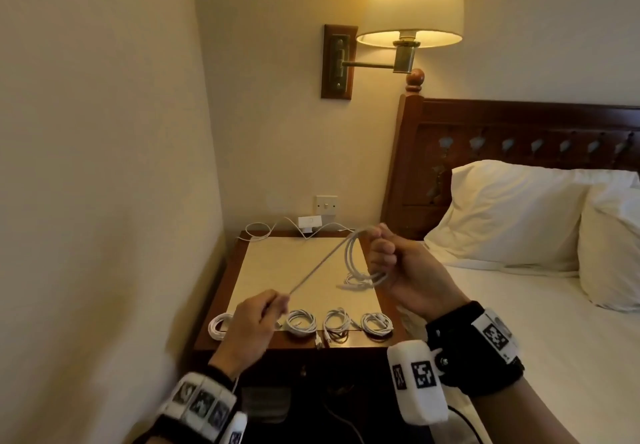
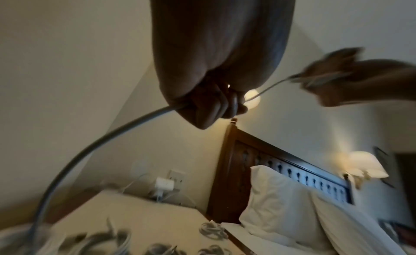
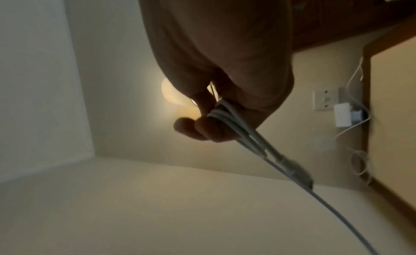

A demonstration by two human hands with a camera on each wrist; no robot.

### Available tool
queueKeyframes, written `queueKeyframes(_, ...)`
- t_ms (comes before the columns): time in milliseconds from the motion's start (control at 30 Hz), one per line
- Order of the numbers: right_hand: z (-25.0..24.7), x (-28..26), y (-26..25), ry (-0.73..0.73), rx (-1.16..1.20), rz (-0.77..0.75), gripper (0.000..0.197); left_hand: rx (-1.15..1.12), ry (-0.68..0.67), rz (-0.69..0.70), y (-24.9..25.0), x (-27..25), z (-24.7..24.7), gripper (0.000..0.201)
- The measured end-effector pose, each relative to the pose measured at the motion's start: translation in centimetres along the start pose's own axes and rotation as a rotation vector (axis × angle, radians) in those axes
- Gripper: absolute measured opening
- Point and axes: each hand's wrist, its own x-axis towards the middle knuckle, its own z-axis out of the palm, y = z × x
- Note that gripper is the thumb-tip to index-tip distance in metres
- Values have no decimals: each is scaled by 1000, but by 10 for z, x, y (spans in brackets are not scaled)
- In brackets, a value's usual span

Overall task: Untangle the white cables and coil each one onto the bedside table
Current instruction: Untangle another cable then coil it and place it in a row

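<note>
Stretching taut from hand to hand, the white cable (image 1: 320, 263) runs on a slant above the bedside table (image 1: 294, 270): its long axis climbs from the table's near-left edge up toward the far-right corner. The left hand (image 1: 252, 322) sits low over the near-left edge, thumb and fingers pinched round the free run, and the left wrist view shows the tail passing out of the fist and curving down toward the table. The right hand (image 1: 398, 263) is higher and farther back, over the table's right edge, clasping several finished loops (image 1: 356, 263) that hang from its fingers; the right wrist view shows the strands gathered under the curled fingers.

Four finished coils (image 1: 376, 325) lie in a row along the table's near edge, one half hidden behind the left hand, and a looser bunch of cable (image 1: 353, 281) lies on the table's right side, below the hanging loops. A white charger (image 1: 310, 224) with its own leads sits behind the table's far edge.

Judging by this, the next wrap depends on that slant: the straight run must swing toward the right hand, which already holds the coil, while the left feeds slack. Whether the hanging loops touch the loose bunch beneath I cannot tell; if they do, it may snag.
</note>
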Motion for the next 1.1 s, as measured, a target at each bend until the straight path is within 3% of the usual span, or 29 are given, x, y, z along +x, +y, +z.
queueKeyframes(133, 0, 1, 19, 104, -328, -63, 25, 193, -167, 211, 43, -23, 2, 39)
queueKeyframes(267, 13, 1, 34, 71, -627, -148, 31, 296, -296, 354, 98, -19, -11, 30)
queueKeyframes(333, 18, 0, 38, 65, -772, -181, 33, 323, -266, 428, 113, -14, -18, 22)
queueKeyframes(433, 21, -5, 39, 70, -919, -225, 37, 380, -78, 530, 121, -2, -25, 21)
queueKeyframes(533, 21, -11, 40, 52, -909, -193, 36, 450, 95, 580, 121, 15, -27, 31)
queueKeyframes(633, 23, -13, 45, 39, -824, -156, 38, 466, 155, 534, 114, 31, -21, 51)
queueKeyframes(733, 24, -9, 44, 42, -627, -104, 40, 421, 205, 459, 98, 45, -18, 41)
queueKeyframes(867, 24, -3, 42, 33, -435, 13, 36, 250, 166, 322, 77, 55, -14, 52)
queueKeyframes(1033, 22, 0, 36, -21, -151, 136, 34, -29, 84, 193, 65, 47, -8, 32)
queueKeyframes(1100, 19, 0, 30, -54, -66, 123, 31, -83, 48, 144, 53, 41, -7, 33)
